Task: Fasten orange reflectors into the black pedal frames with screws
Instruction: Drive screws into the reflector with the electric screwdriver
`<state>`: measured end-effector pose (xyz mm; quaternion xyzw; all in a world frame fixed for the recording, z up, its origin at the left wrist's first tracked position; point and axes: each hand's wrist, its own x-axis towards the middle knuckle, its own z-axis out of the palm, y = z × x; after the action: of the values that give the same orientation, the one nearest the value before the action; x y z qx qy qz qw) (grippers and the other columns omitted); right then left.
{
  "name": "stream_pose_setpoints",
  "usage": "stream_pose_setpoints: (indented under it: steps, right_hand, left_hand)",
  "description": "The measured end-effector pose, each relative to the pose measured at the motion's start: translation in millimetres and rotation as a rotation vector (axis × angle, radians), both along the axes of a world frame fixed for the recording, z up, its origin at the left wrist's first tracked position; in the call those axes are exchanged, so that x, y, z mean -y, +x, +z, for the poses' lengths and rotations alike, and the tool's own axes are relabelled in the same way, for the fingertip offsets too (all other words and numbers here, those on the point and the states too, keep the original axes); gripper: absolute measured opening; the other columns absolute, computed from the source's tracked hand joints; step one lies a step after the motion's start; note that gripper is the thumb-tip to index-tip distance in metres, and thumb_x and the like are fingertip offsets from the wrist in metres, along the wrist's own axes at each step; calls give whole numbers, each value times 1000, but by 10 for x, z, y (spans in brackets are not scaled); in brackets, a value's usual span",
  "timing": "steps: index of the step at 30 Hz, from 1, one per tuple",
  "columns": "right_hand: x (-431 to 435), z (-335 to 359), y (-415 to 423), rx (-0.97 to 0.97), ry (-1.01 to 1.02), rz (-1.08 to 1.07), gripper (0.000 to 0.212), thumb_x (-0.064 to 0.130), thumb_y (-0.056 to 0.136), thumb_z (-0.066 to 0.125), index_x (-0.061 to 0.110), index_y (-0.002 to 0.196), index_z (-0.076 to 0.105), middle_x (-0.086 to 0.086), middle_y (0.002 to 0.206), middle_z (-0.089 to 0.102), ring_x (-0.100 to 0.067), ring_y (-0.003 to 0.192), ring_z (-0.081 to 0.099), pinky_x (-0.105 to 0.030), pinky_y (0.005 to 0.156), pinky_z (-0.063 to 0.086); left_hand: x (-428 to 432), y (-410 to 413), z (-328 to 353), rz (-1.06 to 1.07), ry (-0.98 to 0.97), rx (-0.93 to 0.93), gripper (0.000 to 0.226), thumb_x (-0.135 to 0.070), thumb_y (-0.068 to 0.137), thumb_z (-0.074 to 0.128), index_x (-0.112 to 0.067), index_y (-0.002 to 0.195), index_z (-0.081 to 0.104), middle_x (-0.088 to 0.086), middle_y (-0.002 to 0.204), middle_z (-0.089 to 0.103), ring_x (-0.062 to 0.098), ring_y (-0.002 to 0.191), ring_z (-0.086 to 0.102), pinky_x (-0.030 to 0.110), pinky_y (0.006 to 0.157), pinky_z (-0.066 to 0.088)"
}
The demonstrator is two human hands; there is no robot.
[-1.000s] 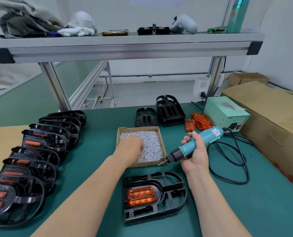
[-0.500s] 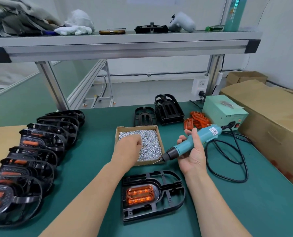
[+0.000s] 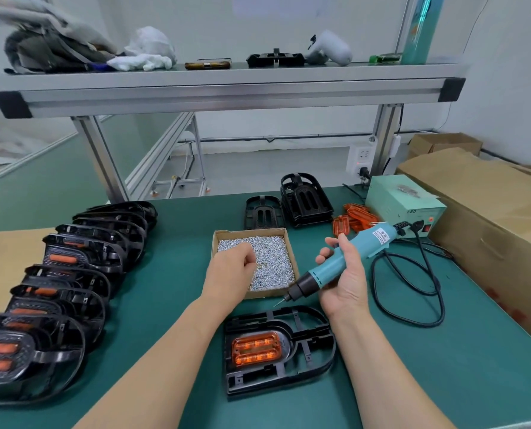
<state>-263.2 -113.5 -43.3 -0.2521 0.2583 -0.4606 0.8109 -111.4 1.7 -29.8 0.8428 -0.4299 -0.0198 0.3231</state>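
Writing, power unit (image 3: 403,205): "LED" on the front face, near a red switch.
Writing, electric screwdriver (image 3: 341,261): white sticker with blue print near the cord end; not legible.
Left hand (image 3: 231,274): over the cardboard screw box (image 3: 284,293), fingers curled down onto the screws (image 3: 273,258); whether a screw is pinched, cannot tell.
Right hand (image 3: 344,283): clasped round the teal barrel of the electric screwdriver, fingers and thumb wrapped on it.
Bit: pointing down and left, tip in the air between the box's near right corner and the frame's far rim.
Pedal frame (image 3: 307,345): flat on the green table (image 3: 443,366), just nearer than the screw box, between the forearms.
Orange reflector (image 3: 255,349): seated in the left part of the pedal frame.
Loose reflectors (image 3: 355,219): piled between the stacked empty frames (image 3: 306,199) and the power unit.
Finished pedals (image 3: 81,258): overlapping row along the table's left side, orange showing in several.
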Motion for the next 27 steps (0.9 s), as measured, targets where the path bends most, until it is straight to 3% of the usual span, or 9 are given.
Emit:
stream_pose_setpoints:
  steps: [5, 8, 12, 15, 21, 27]
  right_hand:
    - [-11, 149, -27, -42, -37, -16, 14, 31, 88, 73, 19, 84, 68, 2, 67, 60, -9, 55, 59, -20, 53, 51]
    - [-39, 251, -52, -56, -75, -35, 12, 29, 89, 72, 19, 84, 70, 2, 65, 60, -10, 54, 59, -22, 54, 50]
    - [-159, 353, -89, -66, -134, -51, 11, 24, 90, 71, 14, 88, 70, -1, 61, 60, -11, 52, 58, -22, 54, 51]
    - [-284, 396, -83, -70, -148, -69, 8, 20, 90, 71, 13, 89, 68, -1, 62, 62, -12, 54, 61, -20, 56, 53]
    - [-423, 486, -93, -30, -76, -145, 13, 16, 86, 74, 18, 89, 62, 2, 63, 59, -10, 53, 56, -20, 52, 49]
    - [-479, 592, -105, -11, -27, -250, 17, 17, 84, 74, 20, 89, 58, 4, 60, 57, -9, 51, 54, -22, 56, 46]
  left_hand:
    - [-111, -77, 41, 68, -119, -149, 17, -15, 85, 69, -25, 72, 67, -10, 80, 63, 4, 75, 57, 15, 64, 40]
    - [-225, -191, 76, 107, -227, -404, 14, -17, 84, 71, -25, 74, 69, -5, 74, 67, 8, 71, 61, 20, 61, 46]
    - [-365, -404, 89, 40, -350, -795, 10, 3, 88, 61, -6, 90, 65, 7, 73, 73, 15, 65, 67, 21, 60, 53]
    - [-465, -525, 80, 1, -405, -986, 11, 9, 86, 61, 0, 93, 62, 14, 76, 73, 16, 64, 66, 23, 64, 55]
    - [-611, -666, 57, -3, -517, -1174, 11, 12, 87, 62, 2, 89, 65, 19, 78, 70, 21, 67, 67, 23, 65, 57]
    - [-684, -751, 60, -1, -526, -1245, 8, 7, 90, 62, 2, 94, 67, 9, 77, 67, 11, 66, 62, 19, 63, 54]
